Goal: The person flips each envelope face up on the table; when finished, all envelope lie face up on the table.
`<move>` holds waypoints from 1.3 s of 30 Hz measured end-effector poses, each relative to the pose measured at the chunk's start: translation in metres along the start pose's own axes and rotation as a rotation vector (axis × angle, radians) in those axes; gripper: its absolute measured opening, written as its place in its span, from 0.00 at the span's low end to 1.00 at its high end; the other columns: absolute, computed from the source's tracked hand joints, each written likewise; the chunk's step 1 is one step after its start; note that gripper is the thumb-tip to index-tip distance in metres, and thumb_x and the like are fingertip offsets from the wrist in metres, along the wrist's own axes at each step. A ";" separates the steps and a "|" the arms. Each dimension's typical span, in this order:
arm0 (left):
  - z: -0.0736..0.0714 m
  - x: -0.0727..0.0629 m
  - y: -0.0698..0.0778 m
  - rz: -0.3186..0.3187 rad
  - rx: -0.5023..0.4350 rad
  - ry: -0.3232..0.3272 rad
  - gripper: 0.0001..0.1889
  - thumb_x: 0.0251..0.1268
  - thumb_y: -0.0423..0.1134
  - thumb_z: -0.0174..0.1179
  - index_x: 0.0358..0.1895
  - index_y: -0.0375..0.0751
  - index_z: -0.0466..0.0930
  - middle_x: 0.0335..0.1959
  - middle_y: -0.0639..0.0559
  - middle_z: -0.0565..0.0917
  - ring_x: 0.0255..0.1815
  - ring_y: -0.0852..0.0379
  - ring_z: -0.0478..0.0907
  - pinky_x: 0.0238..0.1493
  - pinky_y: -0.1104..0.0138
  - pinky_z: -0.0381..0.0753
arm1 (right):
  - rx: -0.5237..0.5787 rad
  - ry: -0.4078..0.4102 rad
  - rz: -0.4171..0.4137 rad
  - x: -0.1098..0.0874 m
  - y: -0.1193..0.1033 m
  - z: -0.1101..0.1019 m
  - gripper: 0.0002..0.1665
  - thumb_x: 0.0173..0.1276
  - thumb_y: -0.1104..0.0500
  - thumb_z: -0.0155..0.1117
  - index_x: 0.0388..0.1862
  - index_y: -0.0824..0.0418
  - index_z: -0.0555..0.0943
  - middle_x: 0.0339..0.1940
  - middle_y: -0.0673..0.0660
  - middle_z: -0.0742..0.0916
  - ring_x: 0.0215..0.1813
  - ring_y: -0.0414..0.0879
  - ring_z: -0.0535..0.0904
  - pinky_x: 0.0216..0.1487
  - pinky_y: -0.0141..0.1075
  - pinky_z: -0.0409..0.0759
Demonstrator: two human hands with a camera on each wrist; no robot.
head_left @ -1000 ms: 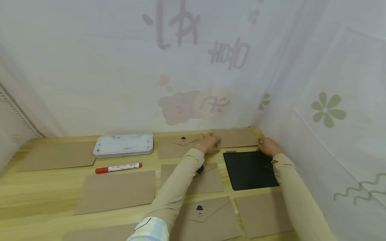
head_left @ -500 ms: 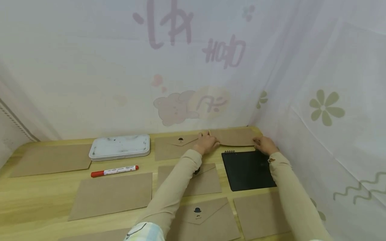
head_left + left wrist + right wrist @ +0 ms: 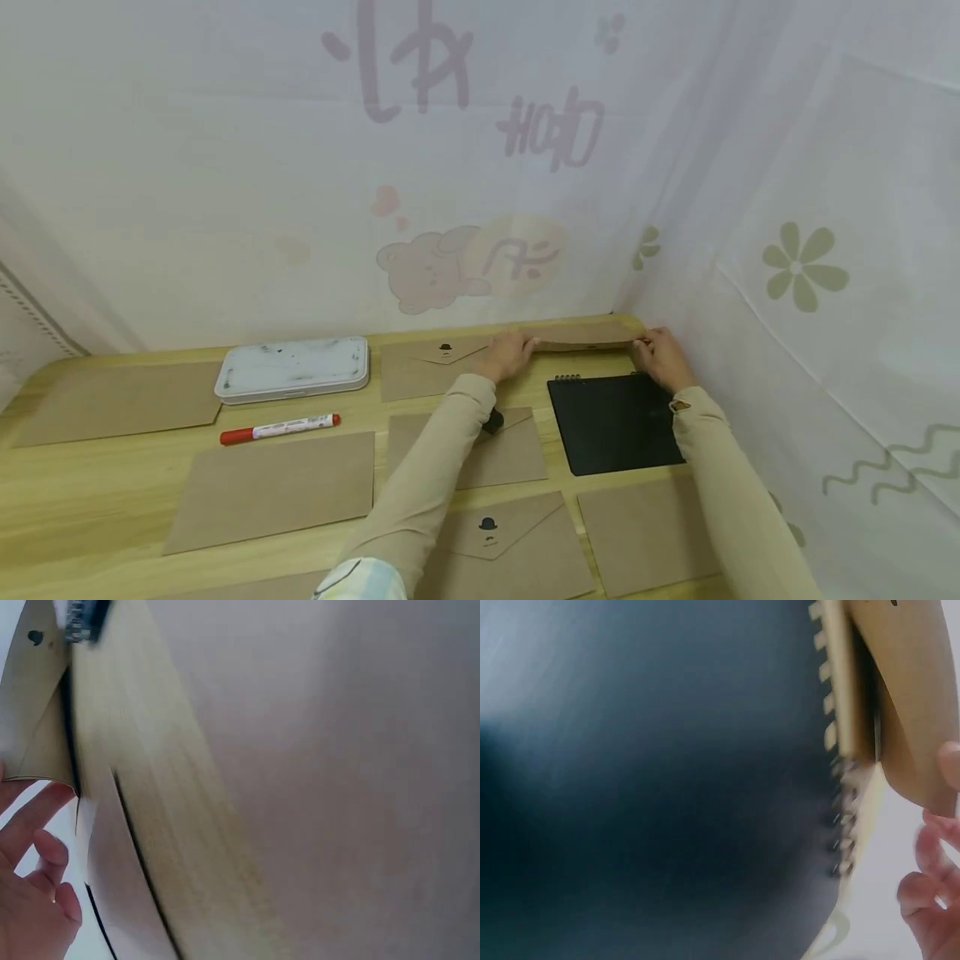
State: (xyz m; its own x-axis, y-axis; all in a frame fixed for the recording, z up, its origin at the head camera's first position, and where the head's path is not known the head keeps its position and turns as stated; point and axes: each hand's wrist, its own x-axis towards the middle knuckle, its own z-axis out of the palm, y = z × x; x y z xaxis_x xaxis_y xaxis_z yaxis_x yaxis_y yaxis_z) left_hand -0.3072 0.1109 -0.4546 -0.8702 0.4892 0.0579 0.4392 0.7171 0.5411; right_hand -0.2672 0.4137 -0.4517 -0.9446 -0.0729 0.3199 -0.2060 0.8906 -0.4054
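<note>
At the back right of the table, a brown kraft paper envelope point(image 3: 581, 334) has its near edge raised and bowed. My left hand point(image 3: 510, 354) pinches its left end, and my right hand point(image 3: 666, 358) pinches the right end. A small dark print shows on the envelope's underside point(image 3: 34, 705) in the left wrist view. The same envelope point(image 3: 919, 712) curves up from the table in the right wrist view, gripped at its corner by the right fingers point(image 3: 949, 761). Just in front lies a black spiral-bound notebook point(image 3: 615, 425), its right side partly under my right forearm.
Several more brown envelopes lie flat, including one with a hat print point(image 3: 517, 550) and a plain one point(image 3: 277, 492). A white tin case point(image 3: 292, 367) and a red marker point(image 3: 281, 428) are at the left. Patterned white curtains point(image 3: 225, 208) border the table's back and right.
The near edge of the back-right envelope has risen from the table and tipped backward between both hands. The head view has shifted slightly.
</note>
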 end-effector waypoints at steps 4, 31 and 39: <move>0.001 0.000 -0.003 -0.019 -0.099 0.033 0.19 0.76 0.46 0.39 0.45 0.41 0.80 0.36 0.47 0.81 0.46 0.51 0.77 0.53 0.57 0.70 | 0.103 0.111 0.086 0.001 -0.009 -0.001 0.17 0.71 0.56 0.53 0.41 0.72 0.77 0.39 0.70 0.78 0.38 0.60 0.73 0.36 0.49 0.71; -0.002 0.001 -0.009 -0.119 -0.400 0.445 0.14 0.72 0.40 0.47 0.33 0.36 0.79 0.26 0.47 0.82 0.32 0.52 0.78 0.39 0.62 0.75 | 0.114 0.431 -0.117 0.015 -0.047 0.012 0.21 0.60 0.66 0.66 0.51 0.69 0.74 0.48 0.66 0.75 0.53 0.60 0.71 0.54 0.51 0.68; -0.013 0.009 -0.003 -0.018 -0.327 0.608 0.09 0.64 0.33 0.57 0.43 0.36 0.68 0.30 0.46 0.83 0.37 0.48 0.79 0.39 0.58 0.74 | 0.151 0.456 -0.067 0.015 -0.049 0.017 0.20 0.60 0.65 0.66 0.51 0.69 0.76 0.44 0.67 0.76 0.50 0.60 0.72 0.52 0.52 0.68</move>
State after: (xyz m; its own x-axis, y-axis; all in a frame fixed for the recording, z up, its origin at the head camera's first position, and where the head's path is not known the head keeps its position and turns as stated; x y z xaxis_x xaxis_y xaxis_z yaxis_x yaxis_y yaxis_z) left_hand -0.3196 0.1067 -0.4447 -0.8894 0.0447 0.4549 0.4165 0.4891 0.7663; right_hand -0.2761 0.3614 -0.4418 -0.7265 0.1063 0.6789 -0.3296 0.8130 -0.4799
